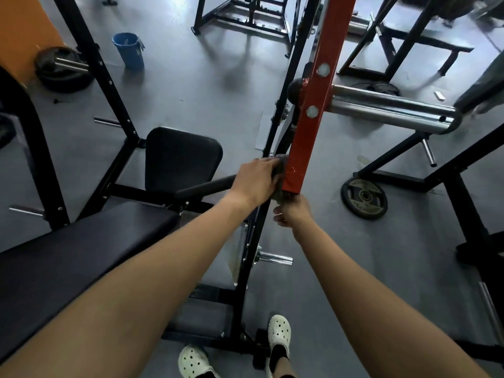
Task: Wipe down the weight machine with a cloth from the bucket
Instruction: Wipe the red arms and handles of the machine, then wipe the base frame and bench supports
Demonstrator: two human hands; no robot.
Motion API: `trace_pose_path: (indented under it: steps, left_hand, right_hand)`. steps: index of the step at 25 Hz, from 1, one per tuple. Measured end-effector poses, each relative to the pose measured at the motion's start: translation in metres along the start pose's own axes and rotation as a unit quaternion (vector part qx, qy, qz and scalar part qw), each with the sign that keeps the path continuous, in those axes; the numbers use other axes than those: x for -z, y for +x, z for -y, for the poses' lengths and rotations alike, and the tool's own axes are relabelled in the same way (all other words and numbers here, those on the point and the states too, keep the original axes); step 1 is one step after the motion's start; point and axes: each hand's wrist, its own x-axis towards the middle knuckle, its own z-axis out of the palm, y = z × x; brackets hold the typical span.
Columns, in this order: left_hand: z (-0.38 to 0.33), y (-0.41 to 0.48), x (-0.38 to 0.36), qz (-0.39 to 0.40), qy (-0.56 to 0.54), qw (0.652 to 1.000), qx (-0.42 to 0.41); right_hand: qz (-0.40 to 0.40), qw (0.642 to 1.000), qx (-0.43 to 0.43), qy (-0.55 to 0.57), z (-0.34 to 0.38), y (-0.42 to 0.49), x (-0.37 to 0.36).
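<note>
A red steel arm [313, 105] of the weight machine runs down the middle of the view and ends near my hands. My left hand [256, 181] presses a dark grey cloth [280, 166] against the left side of the arm's lower end, fingers wrapped over the cloth. My right hand [291, 211] sits just under the arm's bottom end, fingers curled around something there that I cannot make out. The blue bucket [129, 49] stands on the floor at the far left.
A chrome plate sleeve [392, 110] sticks out right from the red arm. Black bench pads [180, 156] lie left, black frame posts [251, 241] below. A weight plate [364, 197] lies on the floor at right. Other black racks stand behind.
</note>
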Motion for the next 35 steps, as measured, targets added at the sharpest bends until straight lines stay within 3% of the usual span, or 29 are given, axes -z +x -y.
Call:
trace_pose_path:
  steps: [2,4,6,8,10,13,16,19,22,25,30,35]
  left_hand:
    - [-0.013,-0.005,-0.003,-0.001,-0.067,0.998,0.015]
    - [-0.007,-0.015,0.000,-0.006,0.010,1.000,0.008]
    - [0.001,-0.026,0.009,0.046,0.101,0.994,-0.004]
    - [-0.005,-0.035,0.024,0.105,0.111,0.988,0.022]
    - [-0.022,-0.037,0.039,0.138,0.035,0.985,0.095]
    - [-0.049,-0.025,0.059,0.085,-0.162,0.963,0.196]
    - [-0.072,-0.016,0.069,0.077,-0.253,0.943,0.200]
    - [-0.084,-0.017,0.069,0.081,-0.264,0.944,0.183]
    - [-0.086,-0.022,0.067,0.065,-0.248,0.950,0.179]
    - [-0.093,-0.022,0.066,0.036,-0.214,0.957,0.192]
    - [-0.106,-0.013,0.063,0.005,-0.150,0.958,0.245]
    - [-0.114,-0.014,0.049,-0.063,-0.149,0.945,0.284]
  right_hand:
    - [-0.001,1.000,-0.002,-0.012,-0.001,-0.004,0.010]
    - [0.023,0.998,-0.006,-0.057,-0.002,-0.011,0.009]
    - [0.030,0.993,-0.009,-0.118,-0.004,-0.018,0.004]
    - [-0.008,0.996,-0.024,-0.089,-0.004,-0.031,0.010]
    - [-0.069,0.997,-0.045,0.014,-0.002,-0.041,0.025]
    - [-0.121,0.984,-0.023,0.132,0.000,-0.047,0.058]
    - [-0.138,0.974,0.043,0.175,0.029,-0.058,0.076]
    - [-0.098,0.968,0.126,0.193,0.065,-0.072,0.071]
    - [-0.107,0.977,0.165,0.080,0.058,-0.081,0.060]
    - [-0.055,0.980,0.189,0.011,0.044,-0.075,0.066]
    - [0.063,0.964,0.209,0.151,0.097,-0.024,0.097]
    - [0.158,0.953,0.161,0.201,0.053,0.011,0.085]
